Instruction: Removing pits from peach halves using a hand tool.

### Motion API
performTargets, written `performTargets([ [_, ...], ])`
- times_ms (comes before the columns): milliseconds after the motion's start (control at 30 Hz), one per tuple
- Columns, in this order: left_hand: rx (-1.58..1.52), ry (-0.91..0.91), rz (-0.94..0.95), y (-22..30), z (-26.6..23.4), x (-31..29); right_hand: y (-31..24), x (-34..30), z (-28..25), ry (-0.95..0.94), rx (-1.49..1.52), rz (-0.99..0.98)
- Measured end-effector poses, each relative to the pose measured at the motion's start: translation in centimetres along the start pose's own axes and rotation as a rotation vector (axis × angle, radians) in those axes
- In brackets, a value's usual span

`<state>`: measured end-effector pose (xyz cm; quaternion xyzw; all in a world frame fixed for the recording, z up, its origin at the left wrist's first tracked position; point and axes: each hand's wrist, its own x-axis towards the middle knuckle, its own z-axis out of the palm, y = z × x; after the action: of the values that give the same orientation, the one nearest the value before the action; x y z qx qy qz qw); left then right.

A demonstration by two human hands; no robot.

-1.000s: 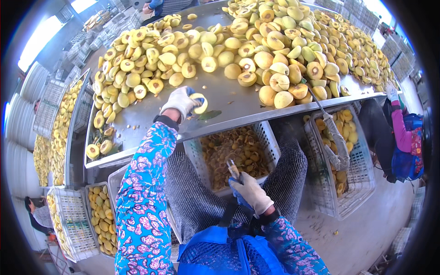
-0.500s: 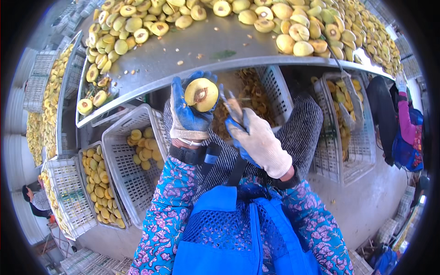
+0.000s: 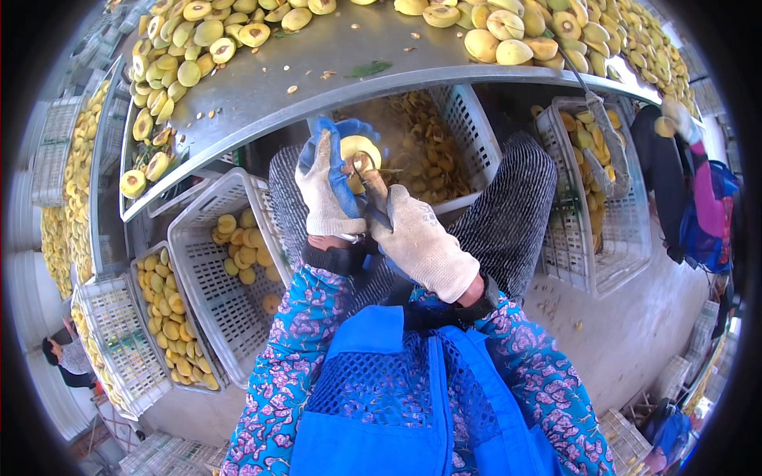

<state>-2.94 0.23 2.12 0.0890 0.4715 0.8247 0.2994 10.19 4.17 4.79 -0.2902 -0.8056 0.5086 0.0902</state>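
Observation:
My left hand (image 3: 324,181), in a white and blue work glove, is closed around a halved yellow peach (image 3: 362,147) with its cut face up. In my gloved right hand (image 3: 425,244) is a pitting knife with a wooden handle (image 3: 375,189). Its thin curved metal end touches the brown centre of the peach half. Both hands are over my lap, just in front of the metal table's edge. Below them stands a crate (image 3: 470,119) with peach scraps and pits.
Heaped peach halves (image 3: 208,33) cover much of the metal table (image 3: 317,55). A white crate (image 3: 202,238) with some halves stands at my left, beside a fuller one (image 3: 168,317). Another crate (image 3: 583,238) is at my right. A co-worker (image 3: 706,198) is at the far right.
My right hand has moved left, bringing the pitting knife from beside the peach half onto its centre. The peach half has tilted. A peach piece now shows lower in the left crate.

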Motion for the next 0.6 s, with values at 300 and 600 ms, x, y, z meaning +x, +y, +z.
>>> performTargets([
  [300,-0.246,-0.037,-0.163,-1.7,-1.1,0.6,0.5,0.3,-0.8,-0.173,0.019,0.155],
  [600,-0.057,0.021,-0.006,-1.4,0.1,-0.6,1.0,-0.1,0.2,-0.063,0.010,0.148],
])
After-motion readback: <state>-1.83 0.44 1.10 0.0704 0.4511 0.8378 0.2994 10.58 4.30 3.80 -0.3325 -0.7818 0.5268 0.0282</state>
